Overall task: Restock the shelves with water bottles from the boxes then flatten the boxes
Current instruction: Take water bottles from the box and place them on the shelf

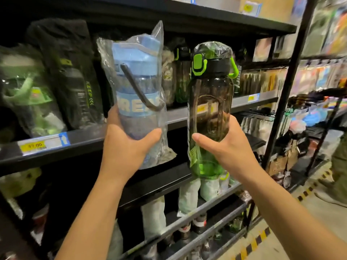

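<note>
My left hand grips the lower part of a blue water bottle wrapped in a clear plastic bag, with a dark strap hanging across it. My right hand grips a smoky dark bottle with a green base and a black-and-green lid, also under clear plastic. Both bottles are held upright, side by side, in front of the black shelf at chest height. No boxes are in view.
Black-and-green bagged bottles stand on the shelf at the left, more green bottles behind my hands. Lower shelves hold white-wrapped items. A black upright post stands at right, with yellow-black floor tape and a person's leg at far right.
</note>
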Tool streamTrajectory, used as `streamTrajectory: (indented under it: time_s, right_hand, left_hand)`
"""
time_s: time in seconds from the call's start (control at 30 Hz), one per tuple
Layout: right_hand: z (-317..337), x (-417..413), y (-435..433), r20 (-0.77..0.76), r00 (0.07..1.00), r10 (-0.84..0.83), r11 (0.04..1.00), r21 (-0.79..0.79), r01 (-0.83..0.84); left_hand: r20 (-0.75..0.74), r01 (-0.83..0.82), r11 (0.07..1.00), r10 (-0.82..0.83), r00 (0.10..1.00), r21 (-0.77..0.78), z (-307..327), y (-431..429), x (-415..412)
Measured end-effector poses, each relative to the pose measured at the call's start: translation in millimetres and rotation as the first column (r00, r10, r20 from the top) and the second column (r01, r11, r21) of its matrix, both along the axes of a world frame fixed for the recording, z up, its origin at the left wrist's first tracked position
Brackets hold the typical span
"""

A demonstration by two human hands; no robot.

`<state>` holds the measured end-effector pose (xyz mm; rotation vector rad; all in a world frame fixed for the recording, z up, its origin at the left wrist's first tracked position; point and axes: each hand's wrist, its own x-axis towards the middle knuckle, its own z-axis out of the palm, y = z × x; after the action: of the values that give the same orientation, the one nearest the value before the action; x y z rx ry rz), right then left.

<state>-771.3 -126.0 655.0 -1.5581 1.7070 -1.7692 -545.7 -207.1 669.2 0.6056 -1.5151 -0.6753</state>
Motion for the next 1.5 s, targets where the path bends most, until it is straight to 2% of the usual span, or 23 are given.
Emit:
streamTrajectory:
  time_s: [0.13, 0.57, 0.73, 0.83, 1.07, 1.3, 1.5]
  right_hand:
    - [15, -41, -35, 0.015, 1.0, 0.016, 0.999, -0.048, -0.015]
    - [85, -173, -178, 0.0, 0.992, 0.122, 0.963, -0.242, -0.119]
    - [92, -203, -237, -0.033, 0.99, 0.137, 0.941, -0.309, -0.141]
    - [81, -214, -267, -0.061, 0.99, 0.126, 0.93, -0.341, -0.139]
    - [60, -232, -312, -0.175, 0.975, 0.136, 0.97, -0.177, -0.167]
    - [67, -237, -346, -0.169, 0.974, 0.153, 0.987, 0.075, -0.142]
    - [72, -234, -357, -0.143, 0.969, 0.203, 0.969, 0.175, -0.177]
  left_hand:
    - [-0.007, 0.019, 0.999, -0.019, 1.0, -0.042, 17, -32, -42]
    - [-0.117, -0.157, 0.974, 0.139, 0.983, -0.161, 66, -144, -185]
    - [-0.094, -0.177, 0.979, 0.168, 0.981, -0.098, 65, -180, -217]
    - [-0.02, -0.231, 0.972, 0.23, 0.973, -0.051, 57, -198, -227]
    - [0.15, -0.361, 0.93, 0.348, 0.925, 0.07, 47, -227, -243]
    - [0.3, -0.464, 0.853, 0.389, 0.871, 0.241, 50, -250, -243]
    - [0.394, -0.53, 0.784, 0.397, 0.829, 0.325, 58, -264, -243]
